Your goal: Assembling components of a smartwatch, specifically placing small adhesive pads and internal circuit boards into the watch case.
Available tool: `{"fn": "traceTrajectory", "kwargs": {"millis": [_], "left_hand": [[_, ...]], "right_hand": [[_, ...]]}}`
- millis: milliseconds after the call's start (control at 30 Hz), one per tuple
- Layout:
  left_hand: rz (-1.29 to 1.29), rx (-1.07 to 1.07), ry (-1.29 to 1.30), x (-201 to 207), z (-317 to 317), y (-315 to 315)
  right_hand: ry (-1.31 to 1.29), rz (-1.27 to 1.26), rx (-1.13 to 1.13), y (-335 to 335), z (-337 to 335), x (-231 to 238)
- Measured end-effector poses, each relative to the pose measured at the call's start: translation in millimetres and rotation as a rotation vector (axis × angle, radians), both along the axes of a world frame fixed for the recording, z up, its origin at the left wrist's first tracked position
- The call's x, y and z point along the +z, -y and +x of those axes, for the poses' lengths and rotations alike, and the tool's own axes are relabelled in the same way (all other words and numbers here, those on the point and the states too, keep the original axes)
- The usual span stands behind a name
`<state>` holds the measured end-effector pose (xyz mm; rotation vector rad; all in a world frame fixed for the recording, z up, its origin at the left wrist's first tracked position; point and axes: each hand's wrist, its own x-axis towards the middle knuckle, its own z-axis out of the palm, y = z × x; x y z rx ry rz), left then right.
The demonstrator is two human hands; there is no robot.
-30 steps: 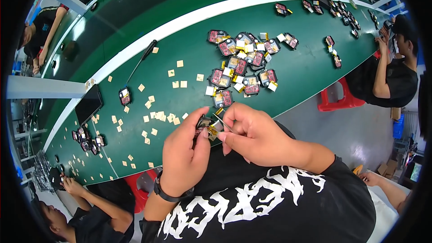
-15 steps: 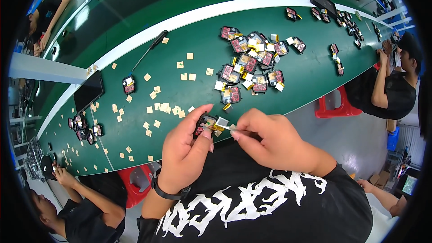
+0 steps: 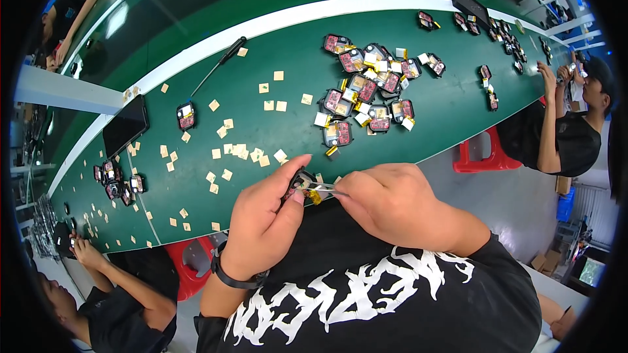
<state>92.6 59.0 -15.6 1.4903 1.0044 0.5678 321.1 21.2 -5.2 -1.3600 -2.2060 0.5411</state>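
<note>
Just over the table's near edge, my left hand [image 3: 265, 212] grips a small black device housing [image 3: 297, 182], thumb in front and index finger along the top. Slim metal tweezers [image 3: 330, 190] are pinched between the thumb and fingers of my right hand [image 3: 392, 199], and their tips reach into the housing. At its lower right side, yellow tape [image 3: 316, 197] and part of a silver battery [image 3: 325, 194] stick out. My thumb and the tweezers cover much of the inside, so what the tips touch is unclear.
On the green table [image 3: 261, 131] lie open device housings [image 3: 366, 88] with red boards and batteries, loose square tan pads [image 3: 239, 151], a screwdriver [image 3: 219, 65] and a black tray [image 3: 127, 127]. Co-workers sit left and right, near red stools [image 3: 487, 153].
The tweezers have moved left, with their tips now in the housing. The silver battery, raised before, now sits lower and more edge-on. My left hand tilts the housing slightly.
</note>
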Motion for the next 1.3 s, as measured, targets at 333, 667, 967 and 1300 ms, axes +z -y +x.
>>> {"fn": "traceTrajectory", "kwargs": {"millis": [333, 667, 967, 1300], "left_hand": [[-0.548, 0.056, 0.387, 5, -7, -5], [-0.161, 0.116, 0.137, -12, -5, 0], [0.051, 0.149, 0.064, -14, -2, 2], [0.069, 0.086, 0.069, -16, -9, 6]], "right_hand": [[-0.321, -0.116, 0.023, -9, -3, -13], [-0.896, -0.887, -0.14, -12, -20, -15], [-0.678, -0.667, -0.228, -18, -29, -13], [-0.529, -0.415, -0.161, -22, -37, -12]]}}
